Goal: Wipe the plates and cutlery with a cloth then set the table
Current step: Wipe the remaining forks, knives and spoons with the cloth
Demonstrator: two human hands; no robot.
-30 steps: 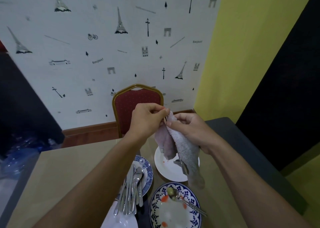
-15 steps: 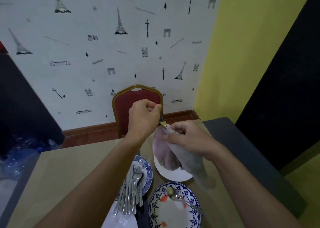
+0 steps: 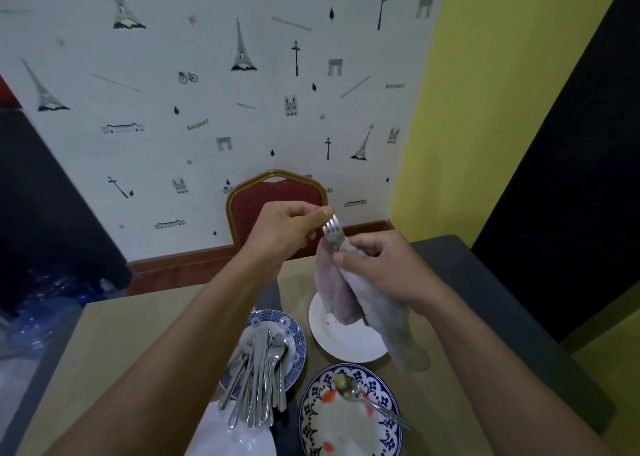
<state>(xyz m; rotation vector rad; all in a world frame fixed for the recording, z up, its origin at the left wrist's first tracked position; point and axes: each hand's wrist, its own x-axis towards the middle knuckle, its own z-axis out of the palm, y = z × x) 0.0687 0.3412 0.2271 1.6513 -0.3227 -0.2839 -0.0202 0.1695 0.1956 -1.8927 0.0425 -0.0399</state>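
My left hand pinches the tines end of a metal fork held above the table. My right hand grips a pale pink cloth wrapped round the fork's lower part, hiding the handle. The cloth hangs down over a plain white plate. A blue-rimmed small plate holds a pile of several spoons and forks. A blue-patterned plate near me carries a dirty spoon and orange food bits.
A red chair with a gold frame stands at the table's far side against the wallpapered wall. Another white plate sits at the bottom edge. The tan table has a dark grey border on the right.
My left hand has drawn the fork upward out of the cloth, baring its tines. My right hand with the cloth has slid down the fork.
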